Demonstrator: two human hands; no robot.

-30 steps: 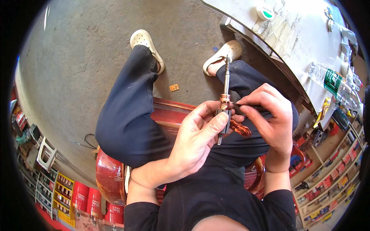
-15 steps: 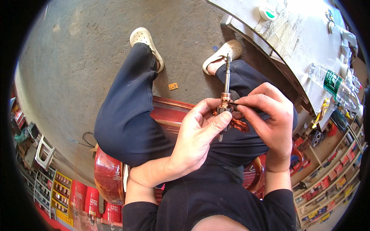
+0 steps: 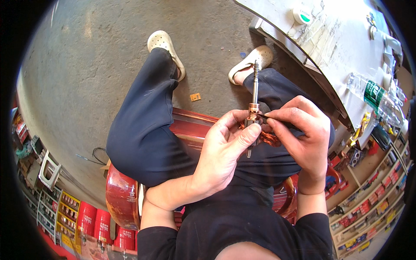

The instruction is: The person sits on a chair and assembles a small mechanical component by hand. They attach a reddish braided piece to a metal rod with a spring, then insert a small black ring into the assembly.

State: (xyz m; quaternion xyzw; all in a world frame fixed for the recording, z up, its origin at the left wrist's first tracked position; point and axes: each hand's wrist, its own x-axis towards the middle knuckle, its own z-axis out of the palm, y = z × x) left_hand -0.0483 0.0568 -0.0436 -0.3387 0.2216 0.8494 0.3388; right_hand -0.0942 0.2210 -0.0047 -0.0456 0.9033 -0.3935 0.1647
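Above my lap, my left hand [image 3: 225, 151] is closed round a small motor armature [image 3: 255, 107], thumb in front and fingers behind. The armature stands nearly upright, its long steel shaft ending in a worm thread at the top. Below the shaft sits a copper ring, with a dark core partly hidden by my thumb. A tangle of copper wire [image 3: 269, 138] hangs beside the core, between my hands. My right hand [image 3: 303, 128] pinches a thin dark sliver [image 3: 263, 116], its tip against the armature just under the copper ring. What kind of tool or strip it is, I cannot tell.
At the right stands a white-topped table [image 3: 320, 47] with a round white tub [image 3: 302, 16] and a plastic bottle [image 3: 372, 93]. I sit on a red-brown wooden seat [image 3: 122, 190]. Red drums [image 3: 102, 225] and stocked shelves [image 3: 372, 199] are behind.
My right fingertips have shifted very slightly, and the copper wire tangle sits a little higher. My left hand keeps its hold on the armature.
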